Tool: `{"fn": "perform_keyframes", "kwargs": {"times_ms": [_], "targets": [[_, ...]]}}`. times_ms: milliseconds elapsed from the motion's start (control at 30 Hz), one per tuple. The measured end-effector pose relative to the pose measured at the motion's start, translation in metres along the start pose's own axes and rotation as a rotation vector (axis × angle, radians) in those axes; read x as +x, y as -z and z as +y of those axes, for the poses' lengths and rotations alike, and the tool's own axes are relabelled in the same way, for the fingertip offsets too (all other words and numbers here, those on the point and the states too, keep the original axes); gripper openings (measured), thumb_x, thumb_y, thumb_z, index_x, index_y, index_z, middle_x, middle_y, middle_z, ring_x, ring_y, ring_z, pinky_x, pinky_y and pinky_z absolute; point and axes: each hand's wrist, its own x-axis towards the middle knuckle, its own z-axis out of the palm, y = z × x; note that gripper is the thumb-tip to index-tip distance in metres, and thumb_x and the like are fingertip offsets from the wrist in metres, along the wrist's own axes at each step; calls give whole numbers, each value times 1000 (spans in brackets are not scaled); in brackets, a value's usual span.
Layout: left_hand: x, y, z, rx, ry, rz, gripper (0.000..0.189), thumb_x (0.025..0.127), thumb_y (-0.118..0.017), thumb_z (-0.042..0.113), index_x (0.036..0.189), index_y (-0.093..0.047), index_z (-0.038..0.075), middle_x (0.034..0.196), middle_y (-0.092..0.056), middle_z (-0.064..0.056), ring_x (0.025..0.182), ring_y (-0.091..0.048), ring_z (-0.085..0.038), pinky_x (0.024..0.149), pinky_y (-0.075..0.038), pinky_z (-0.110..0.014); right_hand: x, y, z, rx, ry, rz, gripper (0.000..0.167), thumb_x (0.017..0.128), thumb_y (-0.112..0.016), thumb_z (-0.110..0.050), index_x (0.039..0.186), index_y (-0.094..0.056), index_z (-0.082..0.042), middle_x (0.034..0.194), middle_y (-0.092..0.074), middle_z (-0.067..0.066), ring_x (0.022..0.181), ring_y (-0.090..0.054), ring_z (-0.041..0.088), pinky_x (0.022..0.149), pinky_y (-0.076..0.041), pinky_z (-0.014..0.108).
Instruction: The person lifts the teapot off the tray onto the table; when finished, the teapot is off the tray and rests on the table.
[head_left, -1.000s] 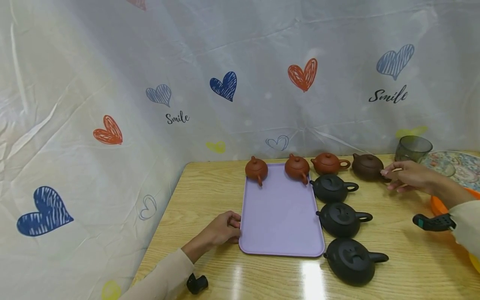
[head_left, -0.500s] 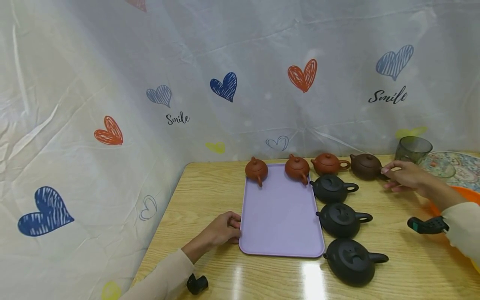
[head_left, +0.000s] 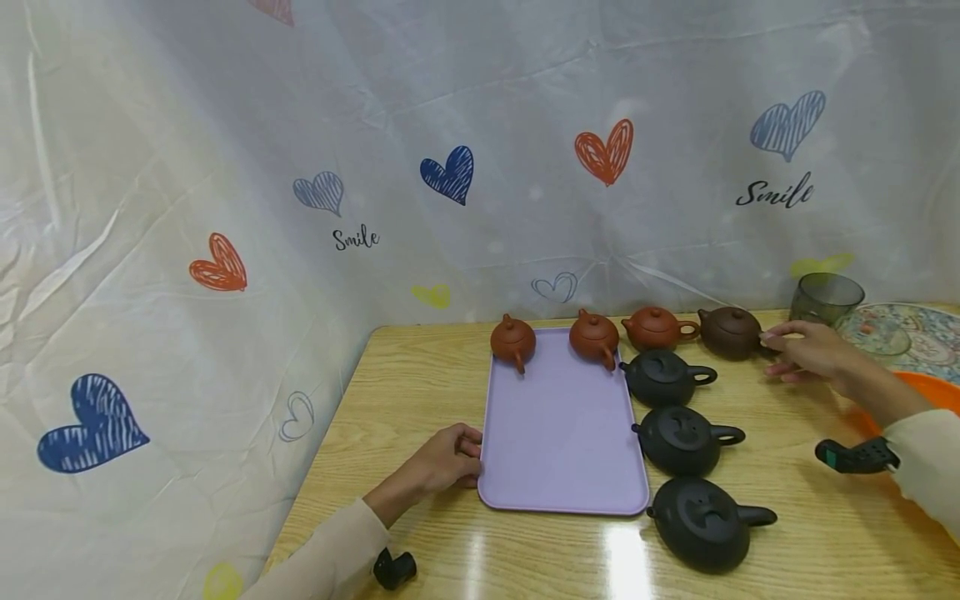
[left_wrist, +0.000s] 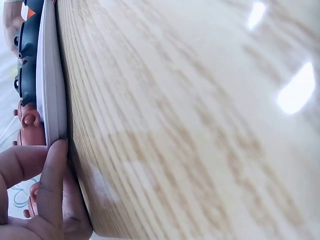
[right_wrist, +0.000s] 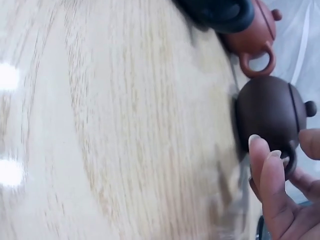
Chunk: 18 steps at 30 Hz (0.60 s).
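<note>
At the back right, my right hand [head_left: 812, 350] pinches the handle of a dark brown teapot [head_left: 729, 333], which stands upright on the table. The right wrist view shows the fingertips [right_wrist: 272, 172] and thumb around the handle, close against the brown teapot [right_wrist: 270, 112]. My left hand [head_left: 444, 457] holds the left rim of a lilac tray [head_left: 562, 433]. In the left wrist view thumb and fingers meet at the tray's edge [left_wrist: 51, 85]. Two red-brown teapots, one [head_left: 513, 340] at the back left and another [head_left: 595, 337] at the back right, sit on the tray.
A third red-brown teapot [head_left: 654, 327] stands left of the brown one. Three black teapots [head_left: 660, 377] line the tray's right side, spouts toward it. A smoky glass [head_left: 825, 298], a patterned plate [head_left: 922, 333] and an orange container [head_left: 926, 387] are at the right. A printed curtain [head_left: 525, 167] hangs behind.
The dark brown teapot has slid slightly left toward the red-brown one, my right hand moving with it. In the last half second it shifted only a little. Left hand and tray stay put.
</note>
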Motion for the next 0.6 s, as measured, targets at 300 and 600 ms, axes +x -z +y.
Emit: {"fn": "perform_keyframes", "kwargs": {"times_ms": [300,600], "targets": [[0,-1,-1,0,1,4,41,89,-65,-2,127,-50,-7,104,-56,-15,85,-61,-20,74,-62,-33,-15,2,-19,-66,28,23,79,107,-36,-44,152,-10,17,148,-28,44,86,-74,14,77,-63,37],[0,1,-2,-11,-20,-11,42,89,-65,0,128,-49,-8,105,-56,-15,85,-62,-20,75,-62,-33,-38,-6,-59,-127,119,152,67,106,-43,-44,145,-33,9,137,-47,38,77,-70,6,69,-62,31]]}}
